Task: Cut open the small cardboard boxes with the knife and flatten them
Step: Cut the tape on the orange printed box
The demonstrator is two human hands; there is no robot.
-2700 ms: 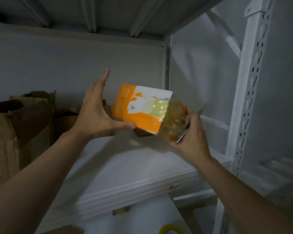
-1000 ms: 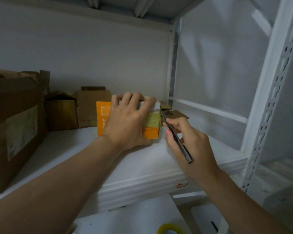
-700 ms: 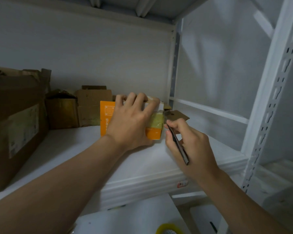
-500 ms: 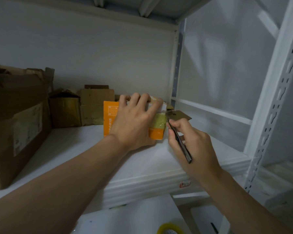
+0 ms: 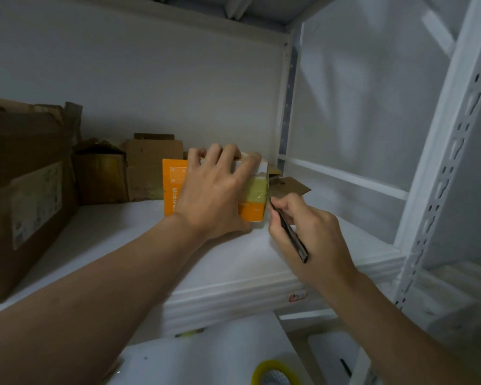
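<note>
Small box (image 5: 172, 187) stands on the white shelf (image 5: 117, 245), right of centre, near the rack's back corner. Front is orange with white print and a white upper band. Yellowish clear tape is wrapped over its right end.

Left grip (image 5: 214, 195) clasps the box from the front, fingers curled over the top edge, palm hiding most of the face. Right grip (image 5: 311, 234) is closed round the knife (image 5: 289, 234), held pencil-fashion. The thin dark handle slants down-right, with the tip at the box's right edge just below the tape.

Brown cardboard boxes (image 5: 100, 176) sit behind-left against the wall. Yellow tape roll (image 5: 275, 364) lies below the shelf.
</note>
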